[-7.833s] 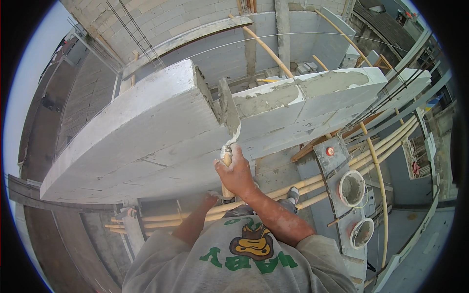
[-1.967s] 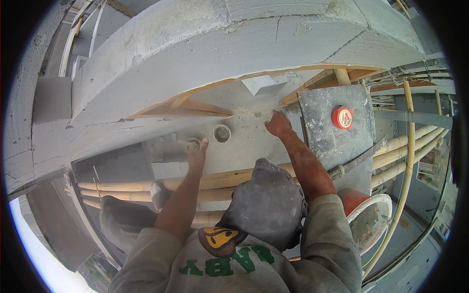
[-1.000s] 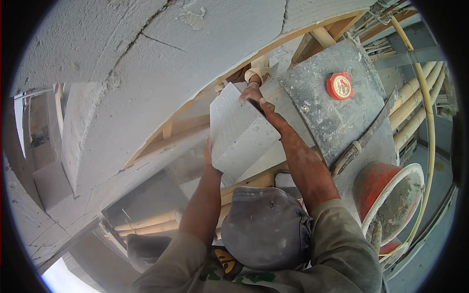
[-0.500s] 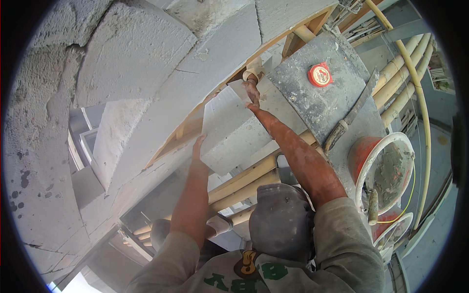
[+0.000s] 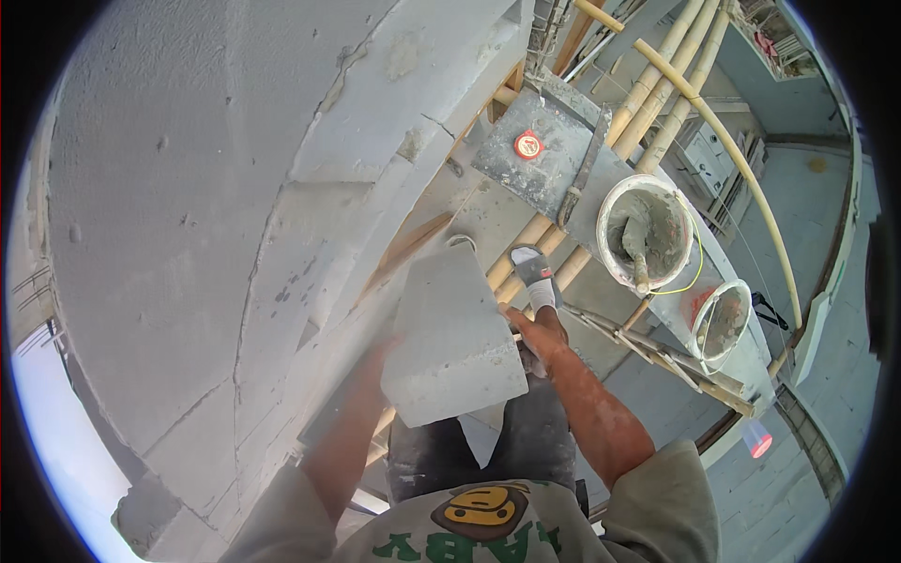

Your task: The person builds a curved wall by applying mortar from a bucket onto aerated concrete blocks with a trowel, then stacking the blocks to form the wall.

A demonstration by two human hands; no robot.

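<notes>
A pale grey aerated concrete block (image 5: 455, 324) hangs in front of my legs, one end tilted toward me. My left hand (image 5: 383, 361) presses on its left side; those fingers are blurred and partly hidden by the block. On the opposite side my right hand (image 5: 537, 330) grips the edge, its fingers partly out of sight. Both hands bear the block between them.
Left stands a grey block wall (image 5: 216, 188). A board (image 5: 540, 183) carries a red tape measure (image 5: 527, 144) and a handsaw (image 5: 587, 164). To the right are a mortar bucket (image 5: 648, 235) with a trowel (image 5: 636, 249), a second bucket (image 5: 721, 324) and bamboo poles (image 5: 657, 84).
The block has come back toward my body and turned, with both my hands on it. Another person's hand, earlier at its far end, is out of view. My view has shifted.
</notes>
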